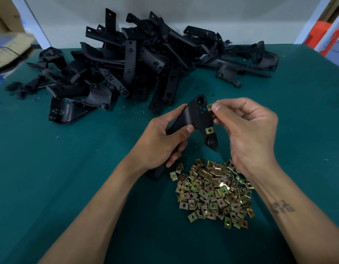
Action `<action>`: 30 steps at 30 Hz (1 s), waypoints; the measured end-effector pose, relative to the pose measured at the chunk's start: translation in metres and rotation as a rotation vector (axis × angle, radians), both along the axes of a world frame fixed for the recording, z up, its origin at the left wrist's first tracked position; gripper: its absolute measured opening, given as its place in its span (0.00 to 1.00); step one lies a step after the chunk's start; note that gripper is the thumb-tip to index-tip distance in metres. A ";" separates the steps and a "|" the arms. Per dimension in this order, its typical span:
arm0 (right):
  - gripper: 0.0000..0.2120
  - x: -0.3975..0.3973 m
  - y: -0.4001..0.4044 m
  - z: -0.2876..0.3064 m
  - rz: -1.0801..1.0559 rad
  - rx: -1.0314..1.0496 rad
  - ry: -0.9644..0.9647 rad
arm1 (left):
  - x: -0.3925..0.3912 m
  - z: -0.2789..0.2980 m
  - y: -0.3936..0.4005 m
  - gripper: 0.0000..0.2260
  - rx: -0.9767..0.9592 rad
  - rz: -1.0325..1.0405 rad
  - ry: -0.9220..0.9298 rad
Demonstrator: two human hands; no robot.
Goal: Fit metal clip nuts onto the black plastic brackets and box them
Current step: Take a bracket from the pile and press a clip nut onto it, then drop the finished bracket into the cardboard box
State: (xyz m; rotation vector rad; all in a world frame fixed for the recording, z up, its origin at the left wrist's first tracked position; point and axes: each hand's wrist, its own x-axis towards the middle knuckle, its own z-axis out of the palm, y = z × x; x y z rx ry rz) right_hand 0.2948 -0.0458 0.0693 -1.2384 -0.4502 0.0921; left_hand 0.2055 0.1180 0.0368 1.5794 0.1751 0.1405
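My left hand (163,140) grips a black plastic bracket (198,119) above the green table, its wide end pointing away from me. One brass-coloured clip nut (209,130) sits on the bracket's right edge. My right hand (246,130) pinches a second clip nut (209,107) between thumb and forefinger, right against the bracket's upper right edge. A loose heap of clip nuts (214,193) lies on the table below my hands.
A big pile of black brackets (138,60) fills the back of the green table (69,168). Cardboard boxes (7,44) stand off the table's left edge. A red object (323,37) shows at the far right.
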 end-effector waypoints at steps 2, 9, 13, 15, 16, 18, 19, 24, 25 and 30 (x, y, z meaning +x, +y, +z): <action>0.09 -0.002 0.001 -0.001 -0.003 0.000 0.023 | 0.000 0.000 0.000 0.28 0.007 0.005 -0.002; 0.11 -0.008 0.003 -0.002 -0.036 0.026 0.097 | 0.000 0.000 -0.002 0.26 0.017 -0.004 -0.015; 0.08 -0.013 0.002 0.001 0.074 0.106 0.224 | -0.001 0.000 -0.002 0.28 -0.001 0.011 -0.007; 0.02 -0.014 0.002 0.003 0.120 0.109 0.244 | -0.001 0.000 -0.002 0.28 -0.007 0.009 -0.014; 0.03 -0.014 0.001 0.003 0.137 0.101 0.238 | -0.001 0.000 -0.002 0.28 -0.013 0.006 -0.019; 0.06 -0.014 0.001 0.003 0.178 0.081 0.221 | -0.001 0.000 -0.002 0.26 -0.021 0.004 -0.036; 0.07 -0.014 0.001 0.003 0.200 0.076 0.217 | -0.001 0.000 -0.001 0.26 -0.024 0.007 -0.044; 0.14 -0.010 -0.005 0.001 0.355 0.048 0.224 | -0.004 0.000 0.000 0.27 -0.047 0.037 -0.050; 0.16 -0.009 -0.006 0.001 0.390 0.047 0.240 | -0.005 0.000 0.001 0.26 -0.045 0.044 -0.052; 0.23 -0.008 -0.001 0.004 0.576 -0.010 0.234 | -0.007 0.000 0.001 0.15 -0.011 0.171 -0.118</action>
